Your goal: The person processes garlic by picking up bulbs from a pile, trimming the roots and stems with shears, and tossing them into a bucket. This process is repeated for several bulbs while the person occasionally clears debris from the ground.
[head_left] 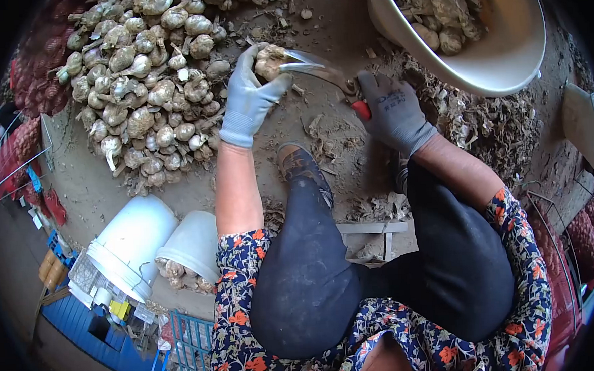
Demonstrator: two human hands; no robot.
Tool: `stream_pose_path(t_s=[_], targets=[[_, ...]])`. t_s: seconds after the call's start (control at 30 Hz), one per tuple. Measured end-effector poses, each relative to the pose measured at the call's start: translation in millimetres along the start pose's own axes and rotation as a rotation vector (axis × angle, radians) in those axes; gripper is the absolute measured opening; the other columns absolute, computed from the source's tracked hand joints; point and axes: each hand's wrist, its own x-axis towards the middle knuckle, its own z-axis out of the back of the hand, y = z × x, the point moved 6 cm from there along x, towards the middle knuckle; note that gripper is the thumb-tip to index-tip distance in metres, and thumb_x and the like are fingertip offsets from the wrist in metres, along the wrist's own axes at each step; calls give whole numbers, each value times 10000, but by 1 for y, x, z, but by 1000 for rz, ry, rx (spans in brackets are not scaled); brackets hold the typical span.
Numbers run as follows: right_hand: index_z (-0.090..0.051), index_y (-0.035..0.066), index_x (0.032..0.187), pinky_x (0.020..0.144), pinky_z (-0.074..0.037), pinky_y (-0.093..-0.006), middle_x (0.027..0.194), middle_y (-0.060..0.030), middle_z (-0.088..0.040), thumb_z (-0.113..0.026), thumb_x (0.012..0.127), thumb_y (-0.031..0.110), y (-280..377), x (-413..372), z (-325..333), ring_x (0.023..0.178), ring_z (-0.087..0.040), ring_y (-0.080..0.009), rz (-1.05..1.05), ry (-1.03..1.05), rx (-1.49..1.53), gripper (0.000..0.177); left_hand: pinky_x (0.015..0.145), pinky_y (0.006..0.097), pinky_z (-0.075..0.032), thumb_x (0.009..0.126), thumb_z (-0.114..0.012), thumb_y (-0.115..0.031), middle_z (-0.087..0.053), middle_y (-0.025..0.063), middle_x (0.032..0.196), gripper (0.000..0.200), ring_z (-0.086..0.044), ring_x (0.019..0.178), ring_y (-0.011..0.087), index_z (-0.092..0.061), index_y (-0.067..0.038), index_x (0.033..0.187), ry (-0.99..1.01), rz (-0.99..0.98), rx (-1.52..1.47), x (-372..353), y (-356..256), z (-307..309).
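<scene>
My left hand, in a grey glove, holds a garlic bulb up over the dirt floor. My right hand, also gloved, grips red-handled shears whose metal blades reach left and touch the bulb. A big heap of untrimmed garlic bulbs lies on the ground just left of my left hand. A white basin with several trimmed bulbs stands at the upper right, beyond my right hand.
Cut stems and husks litter the ground under the basin. Two white buckets lie on their sides at lower left, one spilling bulbs. Red mesh sacks sit at far left. My dark-trousered legs and a shoe fill the centre.
</scene>
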Motion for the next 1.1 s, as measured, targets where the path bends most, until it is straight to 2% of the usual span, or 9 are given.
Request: stream_pose_path(t_s=[0.17, 0.33, 0.57, 0.67, 0.7, 0.77, 0.8, 0.87, 1.1], targets=[[-452, 87, 1064, 700, -465, -429, 887, -127, -565, -660, 786, 278, 13, -1, 21, 776, -611, -317, 82, -155, -97, 396, 881, 257, -483, 693, -768, -75, -593, 89, 1090, 627, -586, 969, 142, -481, 69, 1232, -17, -144, 213, -21, -20, -3], [-475, 65, 1007, 703, -476, -480, 847, -168, -586, -629, 823, 301, 15, -7, 4, 780, -616, -353, 34, 132, -67, 336, 859, 261, -496, 668, -816, -121, -620, 94, 1061, 614, -600, 950, 138, -538, 59, 1184, 19, -214, 336, -26, -25, 1], [-470, 17, 955, 708, -493, -500, 824, -251, -631, -556, 887, 332, 5, -2, -11, 796, -637, -414, -54, 124, 213, 334, 894, 257, -479, 676, -815, -133, -571, 81, 1099, 638, -568, 1003, 143, -511, 44, 1207, -8, -206, 445, -27, -19, -5], [-476, 2, 983, 718, -490, -494, 837, -253, -625, -562, 875, 319, -6, -11, -6, 778, -621, -438, -115, 150, 337, 346, 921, 286, -477, 733, -727, -51, -552, 65, 1140, 643, -575, 994, 154, -410, -5, 1291, -49, -86, -68, -26, -9, 5], [-483, 2, 994, 673, -498, -454, 813, -214, -624, -576, 870, 331, -7, -15, -9, 714, -626, -382, -92, 225, 424, 364, 921, 286, -477, 733, -727, -51, -552, 65, 1140, 643, -575, 994, 154, -410, -5, 1291, -51, -88, -65, -28, -6, 6], [-491, 2, 1006, 628, -507, -415, 789, -175, -623, -590, 864, 342, -2, -23, -9, 650, -630, -327, -71, 297, 512, 382, 932, 333, -504, 748, -688, -23, -567, 85, 1139, 580, -596, 1028, 202, -442, -34, 1272, 59, -31, -740, -32, 2, 0], [-506, 10, 999, 584, -496, -359, 766, -116, -599, -609, 857, 353, 3, -30, -17, 603, -601, -245, -191, 468, 828, 386, 916, 373, -528, 746, -680, -7, -582, 98, 1131, 566, -604, 1048, 240, -461, -62, 1265, 112, -51, -841, -31, 5, -2], [-530, 38, 934, 480, -446, -228, 734, 10, -526, -640, 863, 369, 20, -41, -25, 547, -521, -66, -276, 703, 1240, 356, 903, 371, -532, 740, -669, 19, -577, 94, 1137, 558, -607, 1041, 234, -464, -71, 1251, 150, -57, -904, -34, 9, -7], [-509, 37, 857, 476, -469, -259, 728, -47, -516, -639, 886, 365, 48, -19, -25, 546, -540, -126, -92, 646, 1534, 353, 843, 337, -536, 703, -708, 64, -567, 47, 1146, 633, -600, 983, 186, -474, -132, 1257, 134, -18, -854, -40, 14, -23]])
